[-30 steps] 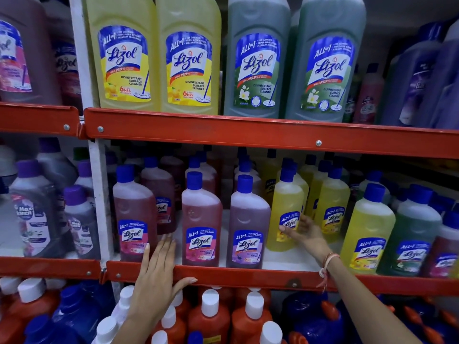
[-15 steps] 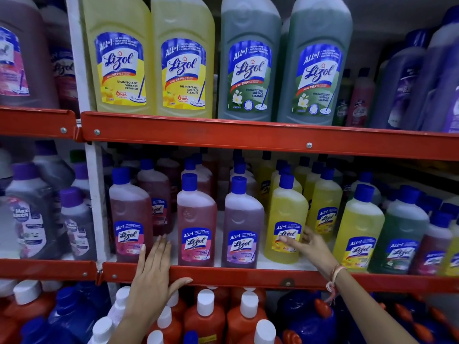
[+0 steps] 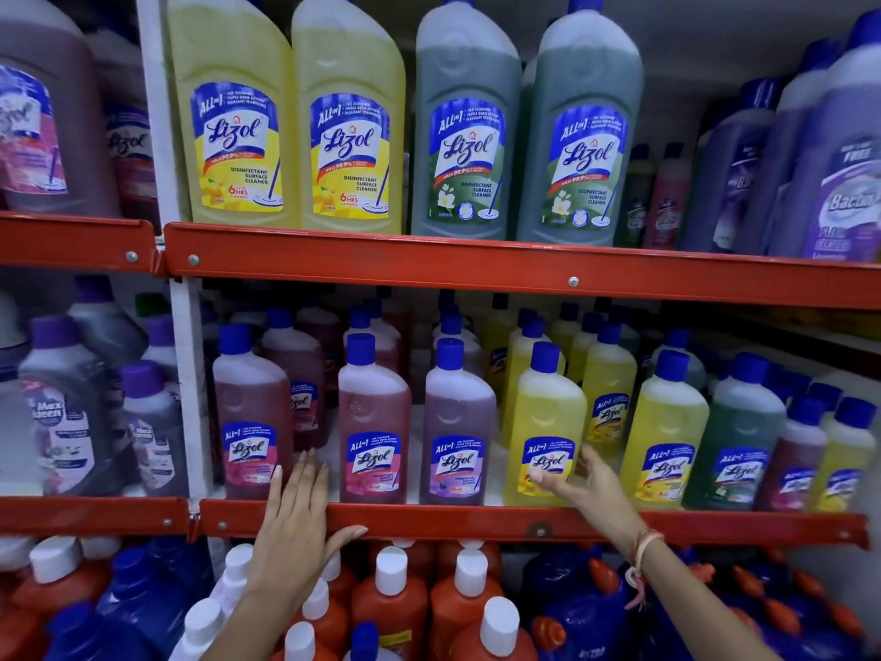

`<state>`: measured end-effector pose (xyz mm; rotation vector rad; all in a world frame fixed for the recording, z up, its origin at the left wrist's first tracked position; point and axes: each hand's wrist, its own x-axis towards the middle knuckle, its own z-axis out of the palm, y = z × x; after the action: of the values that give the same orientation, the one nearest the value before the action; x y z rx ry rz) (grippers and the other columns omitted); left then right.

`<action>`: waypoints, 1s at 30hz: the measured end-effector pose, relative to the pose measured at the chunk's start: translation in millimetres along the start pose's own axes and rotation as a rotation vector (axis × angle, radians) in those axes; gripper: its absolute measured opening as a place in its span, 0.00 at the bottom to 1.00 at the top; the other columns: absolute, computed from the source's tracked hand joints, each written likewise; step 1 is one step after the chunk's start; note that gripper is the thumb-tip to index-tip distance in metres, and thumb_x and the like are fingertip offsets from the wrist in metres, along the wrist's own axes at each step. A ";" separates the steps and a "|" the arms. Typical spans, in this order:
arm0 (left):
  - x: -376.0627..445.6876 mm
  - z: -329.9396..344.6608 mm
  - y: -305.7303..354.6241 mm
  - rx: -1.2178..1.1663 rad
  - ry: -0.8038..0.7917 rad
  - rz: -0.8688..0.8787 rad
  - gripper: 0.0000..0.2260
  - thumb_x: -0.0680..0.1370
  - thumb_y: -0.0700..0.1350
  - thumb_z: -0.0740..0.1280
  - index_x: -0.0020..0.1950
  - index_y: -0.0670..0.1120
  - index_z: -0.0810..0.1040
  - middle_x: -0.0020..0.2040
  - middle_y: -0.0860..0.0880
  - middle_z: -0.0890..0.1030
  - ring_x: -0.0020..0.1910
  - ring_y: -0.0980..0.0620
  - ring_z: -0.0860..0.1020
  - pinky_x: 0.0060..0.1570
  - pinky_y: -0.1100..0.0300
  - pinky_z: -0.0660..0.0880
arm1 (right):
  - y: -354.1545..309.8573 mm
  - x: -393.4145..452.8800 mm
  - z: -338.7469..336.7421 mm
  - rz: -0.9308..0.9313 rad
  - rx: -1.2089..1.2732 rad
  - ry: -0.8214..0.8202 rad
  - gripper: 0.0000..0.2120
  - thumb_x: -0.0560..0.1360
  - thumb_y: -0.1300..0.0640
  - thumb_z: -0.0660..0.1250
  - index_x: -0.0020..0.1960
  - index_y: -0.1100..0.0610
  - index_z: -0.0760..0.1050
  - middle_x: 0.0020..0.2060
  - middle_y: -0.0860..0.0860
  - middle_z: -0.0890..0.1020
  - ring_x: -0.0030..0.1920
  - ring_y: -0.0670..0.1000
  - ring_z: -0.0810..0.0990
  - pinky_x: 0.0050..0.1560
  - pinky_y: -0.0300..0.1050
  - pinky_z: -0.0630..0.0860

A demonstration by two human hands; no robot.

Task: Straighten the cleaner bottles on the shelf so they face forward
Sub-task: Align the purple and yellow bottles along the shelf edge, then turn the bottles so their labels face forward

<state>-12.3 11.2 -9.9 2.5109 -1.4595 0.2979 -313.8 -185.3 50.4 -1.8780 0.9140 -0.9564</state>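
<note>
On the middle shelf (image 3: pixel 476 520) stands a front row of Lizol cleaner bottles with blue caps. My right hand (image 3: pixel 584 484) grips the lower part of a yellow bottle (image 3: pixel 546 422) at the shelf's front, its label facing forward. Left of it stand a purple bottle (image 3: pixel 457 422) and two pink bottles (image 3: pixel 374 417) (image 3: pixel 250 412), labels forward. My left hand (image 3: pixel 298 522) lies flat with fingers spread on the red shelf edge, fingertips between the two pink bottles, holding nothing.
Large yellow and green Lizol bottles (image 3: pixel 348 116) fill the upper shelf. More yellow, green and pink bottles (image 3: pixel 667 431) stand to the right. Orange and blue bottles with white caps (image 3: pixel 391 608) crowd the lower shelf. A white upright post (image 3: pixel 186 374) divides the bays.
My right hand has pulled the yellow bottle forward to the front row and turned its label toward me. My left hand has stayed on the shelf edge.
</note>
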 end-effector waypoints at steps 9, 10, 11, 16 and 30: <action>-21.4 -22.8 24.0 -0.591 0.261 -0.037 0.34 0.76 0.64 0.57 0.77 0.48 0.54 0.76 0.46 0.65 0.76 0.52 0.49 0.74 0.56 0.42 | -35.0 -33.9 62.0 -0.246 -0.034 0.654 0.35 0.66 0.50 0.75 0.68 0.50 0.62 0.65 0.49 0.62 0.67 0.54 0.65 0.64 0.56 0.72; -22.6 -25.0 26.3 -0.667 0.258 -0.057 0.32 0.76 0.62 0.56 0.77 0.50 0.53 0.75 0.47 0.65 0.77 0.49 0.47 0.74 0.51 0.47 | -43.8 -39.1 71.6 -0.291 -0.017 0.625 0.30 0.68 0.52 0.74 0.66 0.50 0.65 0.63 0.49 0.65 0.64 0.52 0.68 0.62 0.54 0.73; -22.9 -25.7 27.3 -0.738 0.249 -0.069 0.31 0.77 0.60 0.55 0.77 0.52 0.52 0.75 0.48 0.65 0.78 0.47 0.47 0.74 0.47 0.52 | -50.4 -43.1 81.8 -0.328 0.007 0.546 0.25 0.69 0.54 0.73 0.63 0.50 0.67 0.59 0.48 0.69 0.61 0.49 0.71 0.60 0.51 0.74; -20.8 -30.8 33.5 -1.027 0.173 -0.108 0.35 0.70 0.74 0.49 0.75 0.64 0.48 0.76 0.51 0.63 0.76 0.45 0.57 0.72 0.39 0.60 | -74.8 -57.7 138.8 -0.230 0.099 0.043 0.20 0.74 0.55 0.68 0.64 0.49 0.70 0.57 0.44 0.79 0.57 0.44 0.78 0.60 0.41 0.76; -24.0 -42.0 22.4 -1.093 0.078 -0.049 0.40 0.66 0.78 0.42 0.75 0.63 0.54 0.74 0.55 0.67 0.72 0.53 0.65 0.69 0.56 0.64 | -91.0 -56.0 185.8 -0.049 -0.192 0.020 0.19 0.75 0.49 0.62 0.64 0.53 0.69 0.54 0.50 0.83 0.53 0.50 0.81 0.38 0.31 0.67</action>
<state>-46.1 32.5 25.4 1.6024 -1.0673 -0.3353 -157.5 -38.7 46.2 -2.0632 1.0059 -0.9465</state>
